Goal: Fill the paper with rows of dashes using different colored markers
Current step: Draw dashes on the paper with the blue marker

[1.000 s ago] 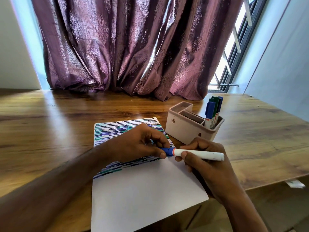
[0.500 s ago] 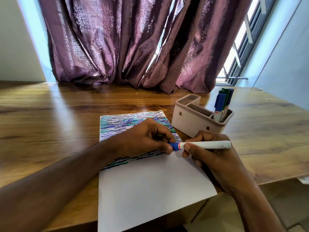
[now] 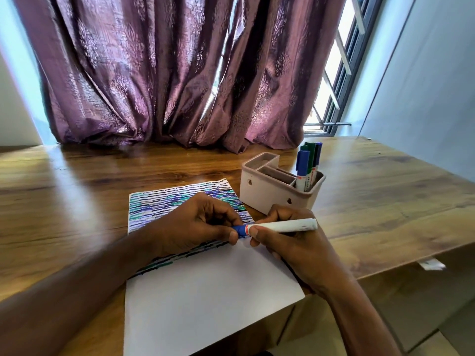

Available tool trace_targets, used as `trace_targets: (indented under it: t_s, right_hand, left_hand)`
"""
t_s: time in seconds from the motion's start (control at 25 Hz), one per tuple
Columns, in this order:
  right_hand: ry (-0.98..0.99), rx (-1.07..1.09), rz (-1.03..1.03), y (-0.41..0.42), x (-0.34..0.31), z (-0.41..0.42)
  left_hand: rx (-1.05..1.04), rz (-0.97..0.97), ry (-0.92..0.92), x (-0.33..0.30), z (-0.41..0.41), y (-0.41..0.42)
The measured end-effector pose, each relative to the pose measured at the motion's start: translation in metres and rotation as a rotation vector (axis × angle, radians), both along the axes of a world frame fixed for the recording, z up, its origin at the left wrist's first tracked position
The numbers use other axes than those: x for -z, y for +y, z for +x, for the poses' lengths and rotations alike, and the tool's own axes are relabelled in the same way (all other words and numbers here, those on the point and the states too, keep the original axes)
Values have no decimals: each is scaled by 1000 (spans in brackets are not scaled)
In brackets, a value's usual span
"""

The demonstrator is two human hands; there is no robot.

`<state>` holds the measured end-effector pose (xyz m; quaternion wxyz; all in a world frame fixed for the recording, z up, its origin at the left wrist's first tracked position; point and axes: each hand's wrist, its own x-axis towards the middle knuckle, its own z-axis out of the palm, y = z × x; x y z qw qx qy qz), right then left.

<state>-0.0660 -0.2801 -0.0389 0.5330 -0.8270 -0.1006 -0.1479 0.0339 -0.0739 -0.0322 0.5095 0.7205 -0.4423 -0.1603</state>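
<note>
Holding a white-barrelled marker (image 3: 282, 225) level above the paper (image 3: 205, 304), right hand (image 3: 290, 242) curled round the barrel, index fingertip pressed near the orange band beside the blue cap (image 3: 240, 231). Pinching that blue cap between thumb and curled fingers, left hand (image 3: 198, 224) hovering over the drawn part of the sheet, cap seated on the marker's end as far as can be seen. Lying flat on the wooden table (image 3: 77, 201), paper with its near edge past the table's front edge, far half filled with rows of dashes (image 3: 167, 204) in black, blue, purple and teal, near half blank white. Running from the far edge down to just under the left wrist, those rows slanting slightly across the sheet. Standing just beyond the right hand and beside the paper's far right corner, a beige desk organiser (image 3: 272, 194) with several compartments, rightmost compartment carrying upright markers (image 3: 307, 163) with blue and green caps; exact count hard to tell, at least 3. Hanging behind the table, a purple curtain (image 3: 167, 73), with a barred window (image 3: 336, 73) to its right and a pale wall (image 3: 424, 86) further right
</note>
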Motion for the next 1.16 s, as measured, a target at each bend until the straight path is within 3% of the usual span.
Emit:
trace_targets:
  t_s: [0.88,1.0,1.16]
  right_hand:
    - [12,-8,84,4,2,0]
    - [-25,0,82,4,0,0]
    - [-25,19,49,6,0,-2]
  left_hand:
    - [-50,11,-124,-5,-2,-2]
    - [-104,-45,-180,-6,0,-3]
    - [-181,-216,-97,-11,1,-7]
